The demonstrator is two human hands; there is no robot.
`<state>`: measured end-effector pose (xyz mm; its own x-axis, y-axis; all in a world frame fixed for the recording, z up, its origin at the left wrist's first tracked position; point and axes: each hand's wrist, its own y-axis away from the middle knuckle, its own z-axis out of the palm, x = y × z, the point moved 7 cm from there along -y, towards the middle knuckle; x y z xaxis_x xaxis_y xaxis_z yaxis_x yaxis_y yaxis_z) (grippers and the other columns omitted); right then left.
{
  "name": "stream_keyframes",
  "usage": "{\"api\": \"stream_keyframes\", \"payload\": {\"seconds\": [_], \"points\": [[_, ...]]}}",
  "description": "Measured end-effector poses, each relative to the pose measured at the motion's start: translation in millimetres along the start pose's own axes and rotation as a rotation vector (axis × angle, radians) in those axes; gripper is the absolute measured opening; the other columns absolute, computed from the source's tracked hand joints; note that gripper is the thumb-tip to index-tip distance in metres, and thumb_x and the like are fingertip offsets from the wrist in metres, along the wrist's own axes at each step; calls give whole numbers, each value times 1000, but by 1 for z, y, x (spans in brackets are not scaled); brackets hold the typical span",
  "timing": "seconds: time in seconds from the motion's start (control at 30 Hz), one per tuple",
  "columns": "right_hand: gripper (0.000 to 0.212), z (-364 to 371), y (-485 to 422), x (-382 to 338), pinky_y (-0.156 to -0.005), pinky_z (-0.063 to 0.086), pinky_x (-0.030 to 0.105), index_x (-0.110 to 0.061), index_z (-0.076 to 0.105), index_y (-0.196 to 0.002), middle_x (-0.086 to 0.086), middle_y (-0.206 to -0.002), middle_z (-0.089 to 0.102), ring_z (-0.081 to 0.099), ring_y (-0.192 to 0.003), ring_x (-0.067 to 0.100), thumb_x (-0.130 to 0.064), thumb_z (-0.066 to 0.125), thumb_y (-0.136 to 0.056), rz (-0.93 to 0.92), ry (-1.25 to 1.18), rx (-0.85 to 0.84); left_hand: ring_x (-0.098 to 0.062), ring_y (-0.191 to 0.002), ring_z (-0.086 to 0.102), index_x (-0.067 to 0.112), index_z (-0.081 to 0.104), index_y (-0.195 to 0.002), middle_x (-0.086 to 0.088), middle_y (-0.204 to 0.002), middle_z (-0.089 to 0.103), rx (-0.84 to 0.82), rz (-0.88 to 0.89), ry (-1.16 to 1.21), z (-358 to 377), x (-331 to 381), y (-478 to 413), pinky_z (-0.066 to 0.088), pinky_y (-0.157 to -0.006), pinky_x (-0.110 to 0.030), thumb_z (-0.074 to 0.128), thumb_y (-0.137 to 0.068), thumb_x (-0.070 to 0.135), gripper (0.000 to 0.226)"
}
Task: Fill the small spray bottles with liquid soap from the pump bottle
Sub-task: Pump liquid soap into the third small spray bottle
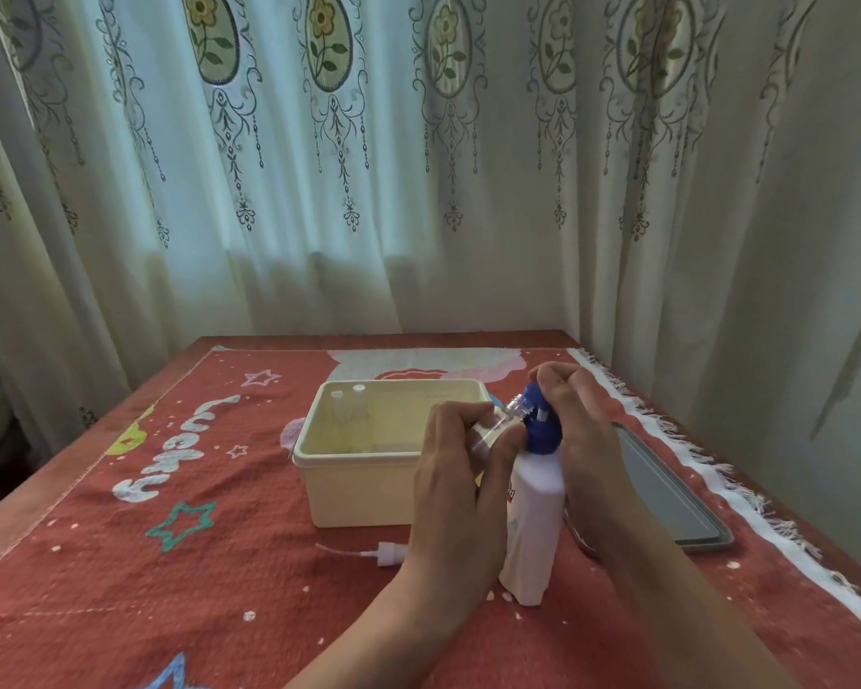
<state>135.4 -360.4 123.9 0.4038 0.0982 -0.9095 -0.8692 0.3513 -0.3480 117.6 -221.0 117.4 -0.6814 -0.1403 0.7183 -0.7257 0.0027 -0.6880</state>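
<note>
Head view: left hand (461,469) grips a small spray bottle (495,424), tilted, its open neck aimed up-right at the blue spout; right hand (585,425) curls over the pump bottle (533,529), upright on the worktop (319,340).

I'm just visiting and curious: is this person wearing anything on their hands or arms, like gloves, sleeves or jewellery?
No. The left hand and right hand are bare: no gloves, rings or watch show. Both forearms are bare too, no sleeve in view.
</note>
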Motion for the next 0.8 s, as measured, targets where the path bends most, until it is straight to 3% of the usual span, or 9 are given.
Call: {"api": "stream_keyframes", "payload": {"seconds": [0.07, 0.13, 0.27, 0.4, 0.47, 0.57, 0.8], "points": [[13, -1, 0, 2, -69, 52, 26, -29, 56, -97, -4, -91, 63, 63, -77, 11, -40, 50, -95, 22, -13, 5, -8, -81, 55, 16, 55, -108, 0, -94, 60, -12, 5, 6, 0, 3, -1, 44, -69, -13, 62, -96, 25, 16], [11, -1, 0, 1, -71, 53, 27, -31, 56, -96, -5, -92, 63, 64, -80, 13, -37, 48, -98, 10, 12, 0, -9, -79, 53, 17, 55, -107, -1, -92, 59, -14, 13, -9, 0, 3, 0, 43, -68, -14, 62, -96, 26, 16], [12, -1, -2, 0, -65, 52, 24, -27, 55, -93, -7, -85, 62, 62, -73, 8, -22, 48, -101, -21, 53, -5, -14, -74, 52, 19, 55, -106, -3, -85, 58, 2, -14, -7, 1, -4, 3, 43, -66, -20, 63, -96, 27, 16], [13, 0, -2, 0, -62, 52, 22, -26, 54, -92, -10, -80, 62, 61, -66, 2, -20, 48, -101, -27, 45, -7, -16, -74, 53, 18, 55, -105, -5, -85, 60, 12, -9, 9, 1, -6, 3, 44, -66, -21, 64, -95, 26, 16], [12, 0, -2, 3, -63, 53, 23, -25, 56, -93, -16, -71, 64, 61, -63, 1, -25, 48, -101, -14, 13, -21, -16, -76, 55, 18, 55, -107, -5, -86, 61, 16, -1, 14, 1, -4, 3, 46, -68, -26, 63, -96, 27, 16], [15, -1, -4, 6, -73, 52, 32, -29, 61, -92, -14, -77, 66, 63, -76, 10, -37, 50, -99, 1, -7, -26, -17, -79, 56, 19, 55, -109, -4, -89, 61, 11, 15, 21, 1, -1, 2, 47, -70, -30, 61, -96, 29, 17], [14, 1, -6, 4, -59, 52, 20, -20, 54, -91, -16, -65, 63, 60, -60, 1, -13, 46, -101, -22, 9, -41, -17, -79, 58, 26, 53, -103, -2, -86, 62, 36, -34, 55, 4, -8, 8, 48, -71, -34, 59, -94, 39, 17]]}}
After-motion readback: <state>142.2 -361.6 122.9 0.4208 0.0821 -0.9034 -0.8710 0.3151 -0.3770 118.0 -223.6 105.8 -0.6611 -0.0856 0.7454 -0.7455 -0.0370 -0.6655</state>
